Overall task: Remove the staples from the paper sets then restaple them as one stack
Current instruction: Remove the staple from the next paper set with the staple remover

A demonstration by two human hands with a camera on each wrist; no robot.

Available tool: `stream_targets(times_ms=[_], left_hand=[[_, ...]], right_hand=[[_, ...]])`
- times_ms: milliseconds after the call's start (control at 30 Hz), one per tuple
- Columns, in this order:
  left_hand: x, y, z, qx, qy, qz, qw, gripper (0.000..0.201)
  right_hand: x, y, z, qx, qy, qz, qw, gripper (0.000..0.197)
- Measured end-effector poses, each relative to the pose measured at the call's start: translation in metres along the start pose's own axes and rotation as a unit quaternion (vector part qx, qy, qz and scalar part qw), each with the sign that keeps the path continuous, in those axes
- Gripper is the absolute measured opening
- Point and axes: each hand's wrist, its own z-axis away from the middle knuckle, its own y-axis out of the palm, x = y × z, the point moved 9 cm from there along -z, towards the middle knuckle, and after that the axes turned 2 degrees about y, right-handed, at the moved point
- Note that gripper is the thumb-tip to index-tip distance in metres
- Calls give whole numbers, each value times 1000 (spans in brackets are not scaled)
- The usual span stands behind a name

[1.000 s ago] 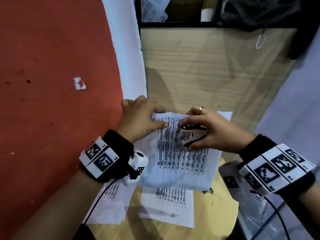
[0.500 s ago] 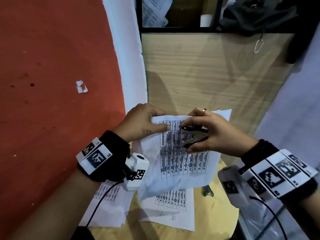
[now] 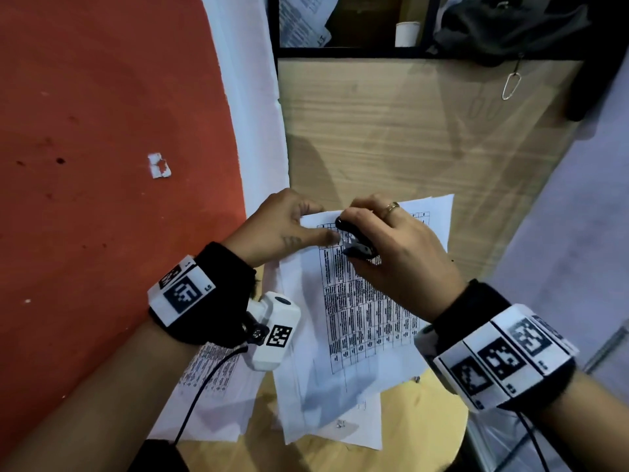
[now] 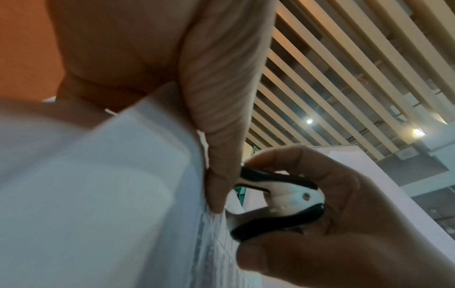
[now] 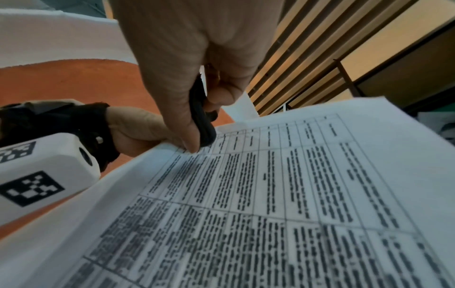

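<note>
Paper set (image 3: 360,311): left hand (image 3: 275,229) pinches its top corner; right hand (image 3: 398,253) grips staple remover (image 3: 357,241). Keep corner taut, squeeze squarely.

White paper set (image 3: 357,318) with black table; black-and-white staple remover (image 4: 278,196).

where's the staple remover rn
In the head view the staple remover is pinched in the right hand, at the held paper set's top corner beside the left hand.

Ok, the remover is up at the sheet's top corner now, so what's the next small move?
Probably squeeze the staple remover and pull back. The right hand grips it at the paper set's top corner, while the left hand pinches that corner steady. The staple itself is hidden.
</note>
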Motion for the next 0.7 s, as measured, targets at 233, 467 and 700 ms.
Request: stream_targets(times_ms=[233, 467, 700], left_hand=[[-4, 3, -2, 19, 4, 67, 998, 25], [-8, 6, 0, 52, 1, 108, 993, 38], [-5, 4, 1, 47, -21, 105, 993, 17]], right_hand=[[10, 3, -4, 27, -52, 29, 998, 34], [13, 11, -7, 40, -83, 53, 994, 20], [9, 5, -11, 44, -88, 36, 994, 22]])
